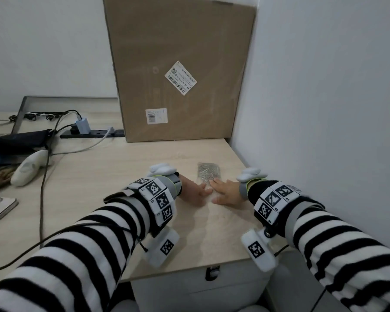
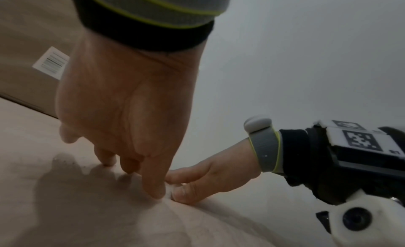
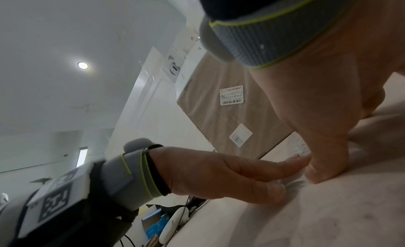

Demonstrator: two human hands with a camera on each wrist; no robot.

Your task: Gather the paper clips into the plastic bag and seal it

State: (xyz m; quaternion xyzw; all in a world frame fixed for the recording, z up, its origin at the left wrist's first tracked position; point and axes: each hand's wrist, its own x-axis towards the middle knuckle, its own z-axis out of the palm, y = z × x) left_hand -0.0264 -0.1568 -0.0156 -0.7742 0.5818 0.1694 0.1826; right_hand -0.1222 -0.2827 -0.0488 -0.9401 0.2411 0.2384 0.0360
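A small clear plastic bag [image 1: 208, 176] lies flat on the pale wooden table [image 1: 122, 176], with a heap of silver paper clips [image 1: 208, 172] inside its far half. Both hands rest on the bag's near end. My left hand [image 1: 202, 191] reaches in from the left and its straight fingers [image 2: 154, 190] press down on the plastic. My right hand [image 1: 214, 190] comes from the right, forefinger and thumb spread, the thumb tip [image 3: 317, 174] flat on the bag. The fingertips of both hands nearly meet. The bag's mouth is hidden under them.
A big cardboard box [image 1: 178, 70] stands at the back of the table, and a white wall [image 1: 324, 109] closes the right side. At the left lie a power strip [image 1: 92, 132], cables, a white handheld device [image 1: 29, 167] and a dark pouch [image 1: 20, 140]. The table's front edge is near my wrists.
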